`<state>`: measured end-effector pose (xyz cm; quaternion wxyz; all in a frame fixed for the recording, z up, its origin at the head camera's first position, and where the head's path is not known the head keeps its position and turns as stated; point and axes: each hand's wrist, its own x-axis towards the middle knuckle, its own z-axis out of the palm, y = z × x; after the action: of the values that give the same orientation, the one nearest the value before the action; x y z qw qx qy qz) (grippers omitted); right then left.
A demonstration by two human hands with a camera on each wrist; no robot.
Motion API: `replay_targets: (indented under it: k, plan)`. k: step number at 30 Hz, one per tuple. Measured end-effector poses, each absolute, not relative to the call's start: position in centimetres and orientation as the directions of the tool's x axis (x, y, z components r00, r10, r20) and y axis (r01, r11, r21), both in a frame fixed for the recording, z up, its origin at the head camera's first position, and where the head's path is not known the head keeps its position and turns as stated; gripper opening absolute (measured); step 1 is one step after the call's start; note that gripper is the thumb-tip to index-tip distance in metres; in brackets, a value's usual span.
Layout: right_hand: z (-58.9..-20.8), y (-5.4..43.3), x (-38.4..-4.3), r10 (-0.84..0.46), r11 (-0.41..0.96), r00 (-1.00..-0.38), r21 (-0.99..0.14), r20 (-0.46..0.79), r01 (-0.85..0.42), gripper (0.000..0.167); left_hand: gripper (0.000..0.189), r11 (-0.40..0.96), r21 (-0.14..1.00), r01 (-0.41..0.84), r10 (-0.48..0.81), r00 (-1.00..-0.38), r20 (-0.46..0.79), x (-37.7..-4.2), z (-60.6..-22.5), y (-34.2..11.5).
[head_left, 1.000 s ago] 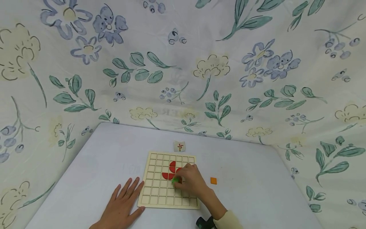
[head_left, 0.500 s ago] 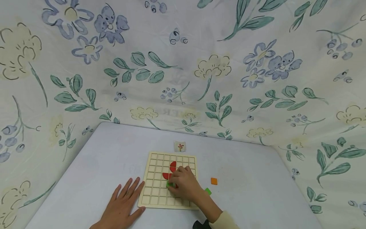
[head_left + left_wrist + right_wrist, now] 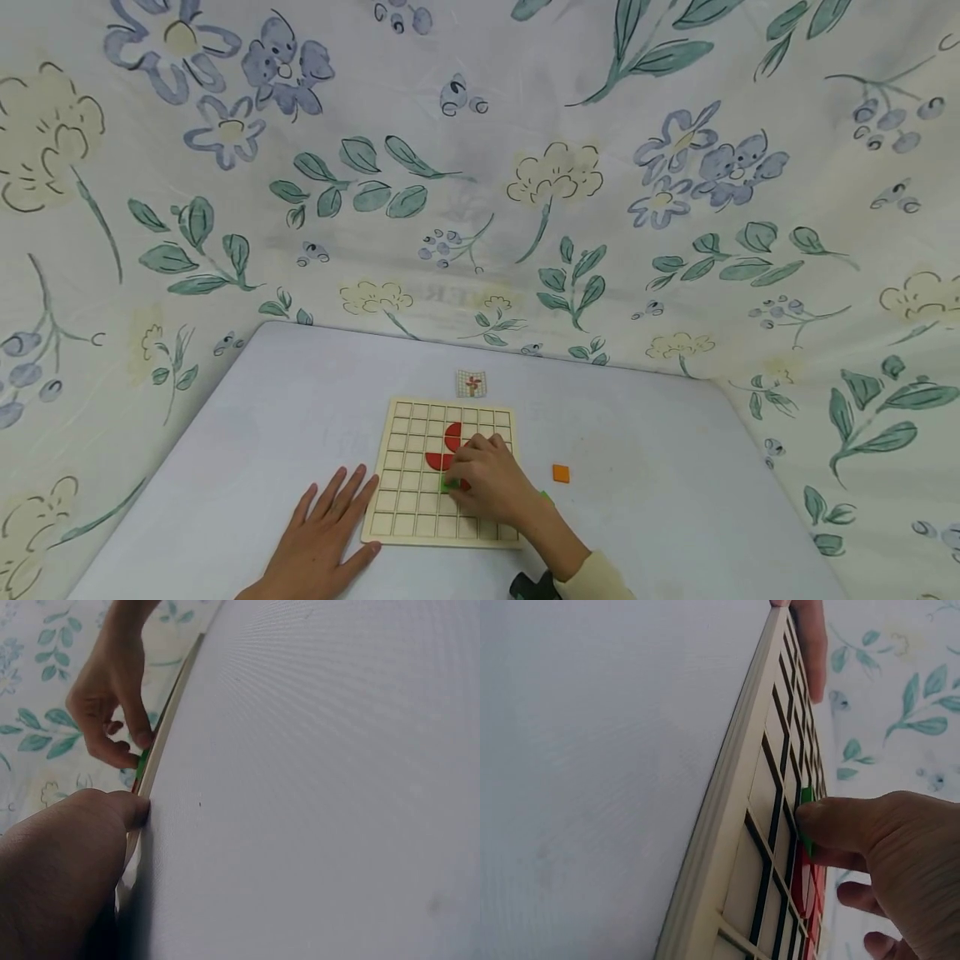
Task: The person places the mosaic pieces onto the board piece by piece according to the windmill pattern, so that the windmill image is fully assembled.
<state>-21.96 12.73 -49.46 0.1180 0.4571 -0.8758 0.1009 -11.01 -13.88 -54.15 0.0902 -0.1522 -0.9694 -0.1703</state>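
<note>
A pale wooden grid board [image 3: 401,506] lies on the white table. My right hand [image 3: 491,482] is over its middle, pinching a small green tile [image 3: 447,484] between thumb and finger. In the right wrist view the green tile [image 3: 807,823] stands tilted at the grid cells, right beside red pieces [image 3: 802,889]. Red quarter-round pieces [image 3: 437,461] sit in cells near the board's centre, some hidden under the right hand. My left hand [image 3: 322,533] rests flat with fingers spread, its fingertips and thumb at the board's left edge.
Behind the board lies a small card [image 3: 472,383] with a red pinwheel-like picture on a grid. To the right is an orange square tile [image 3: 561,473]. Another green piece [image 3: 546,497] peeks out beside the right wrist. A floral cloth [image 3: 480,275] hangs behind the table.
My right hand has shifted slightly left and toward me with the green tile, now below the red pieces. Another green piece has come into sight beside the wrist. The left hand stays put.
</note>
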Motion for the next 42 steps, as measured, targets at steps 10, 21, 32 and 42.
replay_targets:
  k: [10,21,32,42]
  plan:
    - [-49.6,12.9,-21.7,-0.751,0.596,-0.610,-0.139,0.251,-0.791,0.020,0.080,0.893,0.327,0.310,0.256,-0.946,0.199,-10.9,-53.9,-13.8]
    - [-49.7,15.8,-21.8,-0.639,0.714,-0.747,-0.221,0.183,-0.665,0.018,0.081,0.892,0.331,0.308,0.255,-0.947,0.194,-10.9,-53.8,-13.7]
    - [-50.1,20.2,-21.5,-0.568,0.757,-0.789,-0.228,0.235,-0.613,0.014,0.080,0.894,0.319,0.315,0.259,-0.944,0.205,-10.8,-53.9,-13.9]
    - [-50.0,22.9,-21.4,-0.516,0.794,-0.807,-0.193,0.288,-0.577,0.017,0.080,0.892,0.315,0.325,0.264,-0.939,0.221,-10.9,-54.0,-13.9]
